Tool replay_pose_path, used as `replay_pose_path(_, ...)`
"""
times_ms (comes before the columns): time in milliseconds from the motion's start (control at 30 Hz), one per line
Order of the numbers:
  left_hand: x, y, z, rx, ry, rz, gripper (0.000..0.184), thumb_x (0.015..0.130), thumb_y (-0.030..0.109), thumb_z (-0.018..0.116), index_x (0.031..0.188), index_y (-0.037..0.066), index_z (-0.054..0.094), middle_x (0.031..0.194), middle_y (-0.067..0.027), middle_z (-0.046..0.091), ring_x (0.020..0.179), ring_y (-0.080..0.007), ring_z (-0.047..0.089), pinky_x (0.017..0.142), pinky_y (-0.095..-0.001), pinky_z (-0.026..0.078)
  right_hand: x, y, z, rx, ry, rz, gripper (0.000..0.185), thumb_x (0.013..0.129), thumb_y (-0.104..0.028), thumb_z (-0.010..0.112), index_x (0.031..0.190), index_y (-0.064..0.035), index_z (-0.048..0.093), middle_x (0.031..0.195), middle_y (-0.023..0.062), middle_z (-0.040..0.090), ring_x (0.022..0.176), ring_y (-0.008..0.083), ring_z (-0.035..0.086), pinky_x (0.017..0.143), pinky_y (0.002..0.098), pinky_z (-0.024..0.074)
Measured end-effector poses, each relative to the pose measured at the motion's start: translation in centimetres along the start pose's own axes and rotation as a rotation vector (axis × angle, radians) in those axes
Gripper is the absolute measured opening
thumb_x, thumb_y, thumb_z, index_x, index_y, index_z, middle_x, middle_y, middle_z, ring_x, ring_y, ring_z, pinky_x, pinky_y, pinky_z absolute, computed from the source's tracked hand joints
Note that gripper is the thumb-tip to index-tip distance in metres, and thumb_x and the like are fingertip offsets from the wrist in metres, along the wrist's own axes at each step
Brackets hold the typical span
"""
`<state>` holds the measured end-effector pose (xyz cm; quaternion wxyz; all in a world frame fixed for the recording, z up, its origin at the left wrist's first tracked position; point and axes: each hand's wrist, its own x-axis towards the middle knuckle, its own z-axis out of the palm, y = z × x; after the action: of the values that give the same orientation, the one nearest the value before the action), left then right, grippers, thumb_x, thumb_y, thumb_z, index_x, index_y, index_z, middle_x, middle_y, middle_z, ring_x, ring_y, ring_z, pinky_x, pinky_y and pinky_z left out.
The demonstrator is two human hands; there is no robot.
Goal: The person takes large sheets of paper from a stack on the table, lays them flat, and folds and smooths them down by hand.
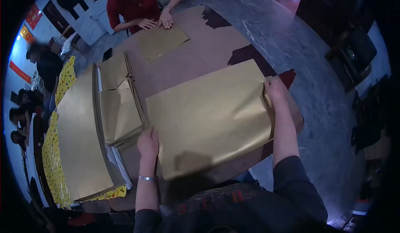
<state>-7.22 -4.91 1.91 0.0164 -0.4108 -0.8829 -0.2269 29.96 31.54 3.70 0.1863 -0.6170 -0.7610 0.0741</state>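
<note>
A large sheet of brown kraft paper [208, 112] spans the space between my hands, over the near part of the table. My right hand [276, 90] is closed on its right edge, where the paper creases and bends. At the left edge, my left hand [148, 144] has its fingers closed on the paper; a bracelet circles that wrist. Just left of my left hand lies a pile of folded brown paper pieces [121, 104]. Beyond it is a tall stack of large flat brown sheets [81, 137].
Across the brown-covered table [200, 49], a person in a red top [137, 4] rests both hands by a smaller brown sheet [162, 41]. Yellow patterned wrapping [52, 162] lies under the stack. Other people [43, 62] are at the left. Dark chairs [354, 58] stand right.
</note>
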Motion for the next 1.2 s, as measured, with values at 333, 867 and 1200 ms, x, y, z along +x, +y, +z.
replay_pose_path(333, 0.1, 0.2, -0.1, -0.009, -0.019, -0.031, 0.029, 0.091, 0.025, 0.062, 0.11, 0.004, 0.068, 0.103, -0.0202, 0.068, 0.097, -0.0379, 0.065, 0.084, -0.0443, 0.051, 0.8, 0.8, 1.3, -0.009, 0.015, -0.01, 0.025, 0.087, -0.025, 0.059, 0.098, -0.0069, 0.071, 0.099, 0.0183, 0.068, 0.094, 0.0384, 0.064, 0.084, 0.0478, 0.0513)
replay_pose_path(867, -0.2, 0.6, -0.7, -0.059, -0.028, -0.022, 0.026, 0.088, 0.021, 0.062, 0.109, 0.007, 0.069, 0.102, -0.0185, 0.068, 0.094, -0.0375, 0.065, 0.082, -0.0449, 0.052, 0.7, 0.8, 1.1, 0.061, 0.096, -0.162, 0.03, 0.089, -0.027, 0.057, 0.094, -0.0019, 0.071, 0.094, 0.0238, 0.067, 0.092, 0.0412, 0.064, 0.083, 0.0503, 0.0502)
replay_pose_path(1200, -0.2, 0.2, -0.2, -0.077, 0.052, 0.044, 0.027, 0.089, 0.022, 0.063, 0.109, 0.004, 0.069, 0.1, -0.0201, 0.069, 0.091, -0.038, 0.066, 0.08, -0.0434, 0.053, 0.8, 0.6, 0.2, 0.055, -0.102, -0.001, 0.036, 0.092, -0.031, 0.056, 0.11, -0.0002, 0.065, 0.107, 0.0245, 0.065, 0.104, 0.0417, 0.061, 0.089, 0.0459, 0.0484)
